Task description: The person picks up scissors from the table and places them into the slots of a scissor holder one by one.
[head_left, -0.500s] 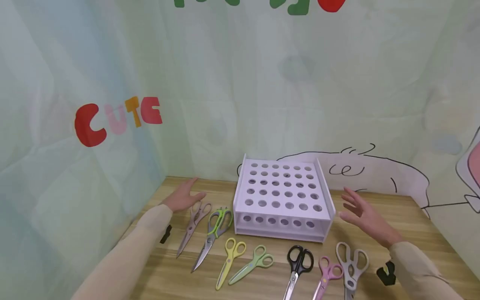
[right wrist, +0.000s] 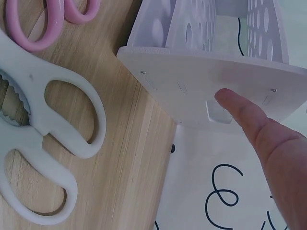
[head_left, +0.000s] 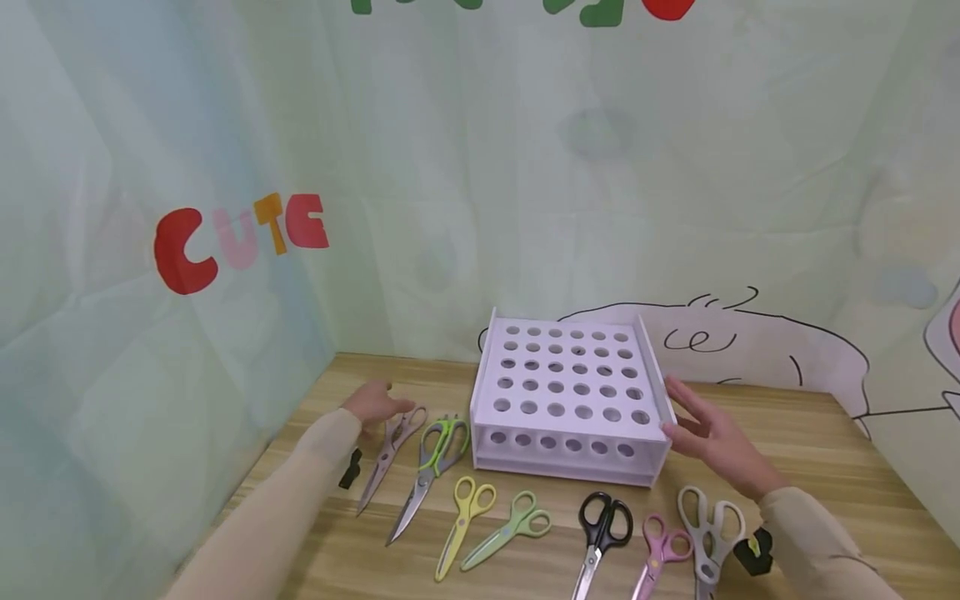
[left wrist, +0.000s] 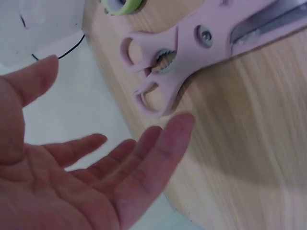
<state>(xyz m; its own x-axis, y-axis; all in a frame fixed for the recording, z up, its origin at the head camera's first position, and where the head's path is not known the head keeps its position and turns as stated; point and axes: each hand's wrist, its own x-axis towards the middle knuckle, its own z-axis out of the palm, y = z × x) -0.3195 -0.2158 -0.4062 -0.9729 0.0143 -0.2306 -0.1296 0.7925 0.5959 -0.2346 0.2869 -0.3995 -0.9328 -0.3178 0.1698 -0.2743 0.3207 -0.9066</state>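
A white rack (head_left: 566, 367) with rows of round holes stands at the back middle of the table. My right hand (head_left: 712, 442) is at its right side panel (right wrist: 192, 79); in the right wrist view one straight digit lies over that panel, and whether it touches I cannot tell. My left hand (head_left: 373, 402) is beside the handles of the pale pink kitchen scissors (left wrist: 206, 40). In the left wrist view its fingers are loosely extended, apart from the handles, with nothing in them. Grey-green kitchen scissors (head_left: 435, 458) lie just right of the pink pair.
Along the front lie yellow scissors (head_left: 462, 521), light green scissors (head_left: 510, 531), black-handled scissors (head_left: 603, 529), small pink scissors (head_left: 660, 546) and white kitchen scissors (head_left: 707, 533). A printed cloth (head_left: 585, 208) hangs behind and left of the wooden table (head_left: 817, 442).
My right hand has moved left, up to the rack's side panel. The left hand has shifted slightly right, and its fingers have come down towards the pale pink scissors' handles.
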